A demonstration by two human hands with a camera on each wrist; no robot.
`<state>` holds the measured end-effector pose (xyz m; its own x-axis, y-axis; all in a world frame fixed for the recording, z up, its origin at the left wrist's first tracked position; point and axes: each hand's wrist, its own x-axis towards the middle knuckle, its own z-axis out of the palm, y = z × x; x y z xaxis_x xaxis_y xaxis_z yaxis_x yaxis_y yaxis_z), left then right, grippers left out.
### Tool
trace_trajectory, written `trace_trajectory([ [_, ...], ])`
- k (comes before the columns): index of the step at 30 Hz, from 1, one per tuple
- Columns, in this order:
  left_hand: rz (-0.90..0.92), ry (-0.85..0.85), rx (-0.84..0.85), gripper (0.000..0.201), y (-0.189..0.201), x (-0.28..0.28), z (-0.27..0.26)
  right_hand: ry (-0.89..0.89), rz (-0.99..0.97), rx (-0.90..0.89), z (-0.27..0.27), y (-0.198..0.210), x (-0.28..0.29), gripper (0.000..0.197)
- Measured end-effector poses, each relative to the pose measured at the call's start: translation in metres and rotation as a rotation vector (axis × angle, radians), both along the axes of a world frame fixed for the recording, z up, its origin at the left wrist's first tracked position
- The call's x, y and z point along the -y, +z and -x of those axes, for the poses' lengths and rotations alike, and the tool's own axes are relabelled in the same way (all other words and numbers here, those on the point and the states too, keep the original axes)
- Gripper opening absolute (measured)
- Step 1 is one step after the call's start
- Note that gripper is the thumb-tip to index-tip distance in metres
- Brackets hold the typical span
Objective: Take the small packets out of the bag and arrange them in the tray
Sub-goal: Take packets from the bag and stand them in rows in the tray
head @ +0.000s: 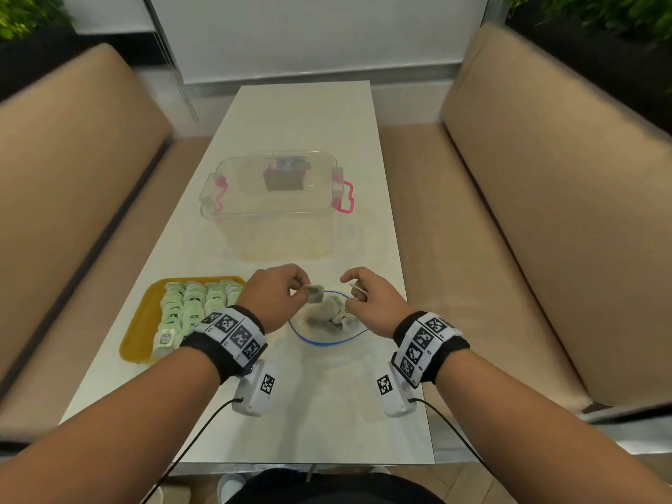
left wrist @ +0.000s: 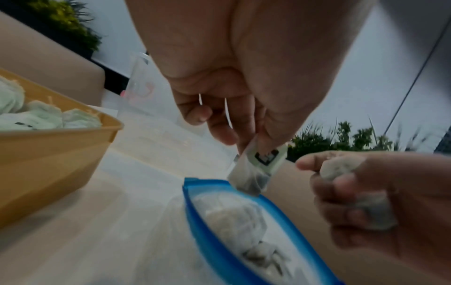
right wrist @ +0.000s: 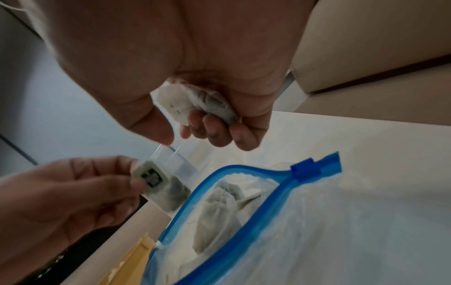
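Note:
A clear zip bag (head: 327, 334) with a blue rim (left wrist: 207, 221) (right wrist: 244, 208) lies open on the white table, several pale packets inside. My left hand (head: 276, 296) pinches one small packet (head: 315, 293) (left wrist: 258, 165) (right wrist: 156, 185) just above the bag's mouth. My right hand (head: 367, 296) hovers over the bag's right side with its fingers curled round other packets (right wrist: 195, 104) (left wrist: 354, 192). The yellow tray (head: 140, 336) (left wrist: 48, 150) sits left of the bag, filled with rows of pale green packets (head: 192, 303).
A clear plastic box (head: 272, 209) with pink latches stands behind the bag in the middle of the table. Tan bench seats (head: 527, 212) run along both sides. The table's near edge (head: 309, 463) is close to my body.

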<state>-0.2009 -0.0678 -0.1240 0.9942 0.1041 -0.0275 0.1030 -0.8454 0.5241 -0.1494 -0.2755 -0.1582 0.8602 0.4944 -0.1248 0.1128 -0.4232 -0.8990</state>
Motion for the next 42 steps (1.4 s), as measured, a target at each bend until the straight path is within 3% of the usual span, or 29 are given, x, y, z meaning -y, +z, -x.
trace_trajectory([
  [5, 0.214, 0.004, 0.068, 0.009, 0.021, -0.005, 0.002, 0.010, -0.035, 0.030, -0.001, 0.011, -0.019, 0.031],
  [9, 0.316, 0.010, 0.136, 0.010, 0.031, -0.014, 0.005, -0.050, -0.033, 0.103, -0.005, 0.024, -0.035, 0.020],
  [16, -0.029, -0.022, 0.180, 0.008, 0.046, -0.042, 0.013, -0.056, 0.048, 0.192, -0.002, 0.036, -0.061, 0.014],
  [20, -0.004, -0.070, 0.197, 0.006, 0.052, -0.056, 0.017, -0.021, 0.067, 0.209, 0.004, 0.040, -0.081, 0.018],
  [23, -0.018, -0.060, 0.174, 0.007, 0.055, -0.071, 0.020, -0.007, -0.048, 0.139, 0.007, 0.046, -0.098, 0.023],
  [28, -0.035, -0.041, 0.173, 0.006, 0.063, -0.098, 0.024, -0.006, -0.022, 0.272, 0.009, 0.056, -0.130, 0.013],
  [34, -0.008, -0.036, 0.146, 0.005, 0.073, -0.134, 0.029, 0.104, 0.009, 0.281, 0.010, 0.060, -0.163, 0.007],
  [39, -0.058, -0.049, 0.138, 0.006, 0.081, -0.175, 0.030, 0.019, -0.017, 0.179, 0.007, 0.055, -0.178, 0.015],
  [42, -0.105, -0.076, 0.040, 0.009, 0.077, -0.198, 0.033, -0.056, -0.163, -0.008, 0.004, 0.051, -0.178, 0.037],
])
